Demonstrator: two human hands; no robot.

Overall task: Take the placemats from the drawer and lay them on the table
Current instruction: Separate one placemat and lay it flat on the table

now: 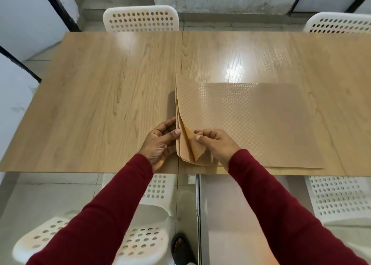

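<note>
Tan placemats (251, 122) on table (100, 94), corners pinched by left hand (160, 142) and right hand (216, 142).

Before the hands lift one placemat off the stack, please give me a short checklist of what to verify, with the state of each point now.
1. Stack of placemats lies on the table: ok.
2. Left hand holds the raised left edges of the sheets: ok.
3. Right hand pinches the near corner of the top sheet: ok.
4. Only one sheet separated from the others: cannot tell, several edges fan out together.
5. Bare table surface to the left for laying a placemat: ok.
6. Stack fully on the table: not ok, its near right edge reaches slightly past the table edge.
</note>
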